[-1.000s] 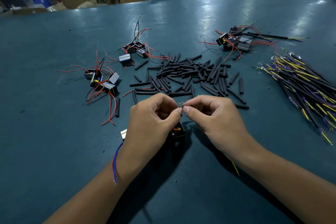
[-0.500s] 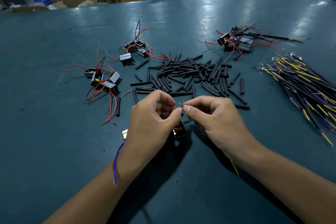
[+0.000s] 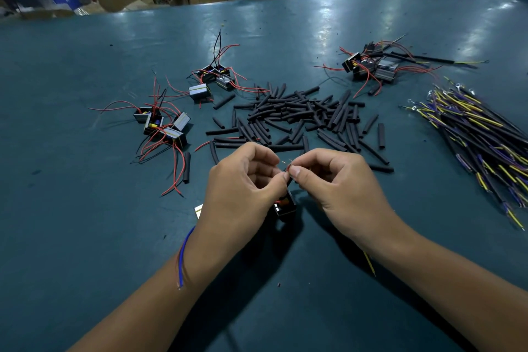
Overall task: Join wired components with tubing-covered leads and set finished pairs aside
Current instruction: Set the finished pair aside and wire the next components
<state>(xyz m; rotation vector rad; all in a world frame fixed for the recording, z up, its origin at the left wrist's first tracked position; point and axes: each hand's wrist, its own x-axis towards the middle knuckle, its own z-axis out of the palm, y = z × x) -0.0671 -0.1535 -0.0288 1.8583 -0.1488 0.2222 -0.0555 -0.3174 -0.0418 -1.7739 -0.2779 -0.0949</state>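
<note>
The left hand and the right hand met fingertip to fingertip over the near middle of the green table. Each hand was curled tight, pinching thin bare wire ends between thumb and finger. A small black part hung just under them, and a blue wire trailed along the left wrist. The job looked like twisting the ends together. To do it well, the pinch should sit close to the tips and the turns stay small and tight, so a black tube from the far pile can slide over.
</note>
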